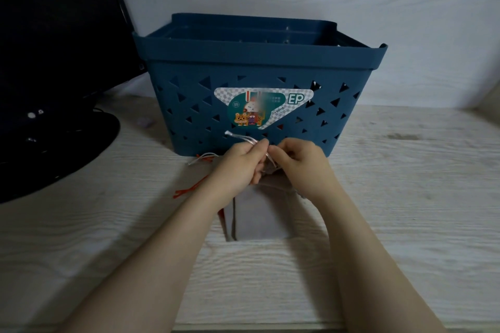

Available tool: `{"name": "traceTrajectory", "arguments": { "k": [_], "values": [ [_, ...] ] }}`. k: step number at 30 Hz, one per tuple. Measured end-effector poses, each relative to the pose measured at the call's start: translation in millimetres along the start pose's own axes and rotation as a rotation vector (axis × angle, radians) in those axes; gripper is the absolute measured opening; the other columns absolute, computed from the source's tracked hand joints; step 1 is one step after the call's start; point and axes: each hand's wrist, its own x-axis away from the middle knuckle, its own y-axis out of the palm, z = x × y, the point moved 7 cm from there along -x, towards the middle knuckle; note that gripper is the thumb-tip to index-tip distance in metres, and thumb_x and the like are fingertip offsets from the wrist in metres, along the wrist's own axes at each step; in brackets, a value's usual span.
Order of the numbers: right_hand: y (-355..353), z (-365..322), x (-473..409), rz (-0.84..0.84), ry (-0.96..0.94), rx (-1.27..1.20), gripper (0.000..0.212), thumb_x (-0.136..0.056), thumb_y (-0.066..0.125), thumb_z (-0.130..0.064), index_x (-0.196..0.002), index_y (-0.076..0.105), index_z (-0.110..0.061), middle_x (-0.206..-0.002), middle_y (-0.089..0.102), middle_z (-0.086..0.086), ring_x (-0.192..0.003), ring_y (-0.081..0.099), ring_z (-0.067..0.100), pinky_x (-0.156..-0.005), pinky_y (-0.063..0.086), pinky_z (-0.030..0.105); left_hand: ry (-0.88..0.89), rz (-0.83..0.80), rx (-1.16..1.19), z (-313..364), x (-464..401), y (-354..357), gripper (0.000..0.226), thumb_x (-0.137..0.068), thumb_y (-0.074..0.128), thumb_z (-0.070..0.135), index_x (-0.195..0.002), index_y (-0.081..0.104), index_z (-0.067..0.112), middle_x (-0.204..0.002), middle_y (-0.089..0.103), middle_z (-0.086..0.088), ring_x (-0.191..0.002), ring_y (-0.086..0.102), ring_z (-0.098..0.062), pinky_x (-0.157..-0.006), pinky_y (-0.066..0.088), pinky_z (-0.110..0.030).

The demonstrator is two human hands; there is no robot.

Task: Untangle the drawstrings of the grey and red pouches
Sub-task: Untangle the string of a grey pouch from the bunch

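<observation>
The grey pouch [258,213] lay flat, near the blue basket [251,84]. Its pale drawstring [242,138] was pinched by the left hand [239,167] and right hand [300,163], seemingly for picking the tangle apart; red cord [189,190] trailed left.

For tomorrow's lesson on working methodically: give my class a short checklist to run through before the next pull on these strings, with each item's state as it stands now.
1. Both hands on the strings: ok. The left hand and right hand pinch the pale strings together in front of the blue basket.
2. Grey pouch flat on the table: ok.
3. Red pouch in view: not ok, only an edge shows beneath the grey one.
4. Red strings free of the hands: ok, they trail on the table to the left.
5. Knot visible: cannot tell, the fingers hide it.
</observation>
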Motion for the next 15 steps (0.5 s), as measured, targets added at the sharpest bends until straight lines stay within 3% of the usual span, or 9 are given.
{"name": "traceTrajectory", "arguments": {
  "k": [3,5,8,12,15],
  "values": [
    [-1,-6,1,0.046,-0.023,-0.101,0.032,-0.093,0.052,-0.022,-0.068,0.054,-0.003,-0.064,0.055,0.008,-0.061,0.051,0.018,-0.059,0.04,0.021,0.026,0.022,-0.034,3,1,1,0.046,-0.097,0.041,0.032,-0.055,0.039,0.015,-0.044,0.038,0.003,-0.039,0.039,-0.011,-0.043,0.031,-0.021],
    [-1,-9,1,0.061,-0.053,-0.208,0.033,-0.093,0.052,-0.021,-0.069,0.054,0.001,-0.07,0.058,0.017,-0.07,0.055,0.029,-0.069,0.046,0.039,0.028,0.018,-0.046,3,1,0,0.047,-0.097,0.041,0.032,-0.054,0.044,0.013,-0.042,0.045,0.002,-0.039,0.043,-0.011,-0.044,0.034,-0.021],
    [2,-11,2,0.026,-0.096,-0.262,0.028,-0.084,0.054,-0.026,-0.063,0.057,-0.008,-0.069,0.06,0.009,-0.071,0.059,0.026,-0.073,0.049,0.045,0.025,-0.03,0.012,3,1,0,0.045,-0.098,0.041,0.03,-0.059,0.053,0.013,-0.046,0.053,0.005,-0.045,0.047,-0.011,-0.047,0.038,-0.022],
    [2,-11,5,-0.045,-0.156,-0.232,0.02,-0.078,0.059,-0.001,-0.059,0.061,-0.008,-0.088,0.06,0.001,-0.085,0.06,0.018,-0.083,0.049,0.043,0.026,-0.076,0.103,-1,-1,0,0.03,-0.096,0.046,0.015,-0.071,0.062,0.014,-0.056,0.051,0.002,-0.05,0.044,-0.008,-0.049,0.036,-0.019],
    [6,-10,5,-0.113,-0.178,-0.163,0.018,-0.073,0.058,-0.01,-0.056,0.064,-0.009,-0.089,0.061,-0.001,-0.089,0.059,0.013,-0.083,0.048,0.036,0.029,-0.098,0.176,1,-2,0,0.036,-0.095,0.047,0.012,-0.061,0.059,0.018,-0.052,0.049,0.006,-0.047,0.044,-0.006,-0.047,0.036,-0.018]
  ]
}}
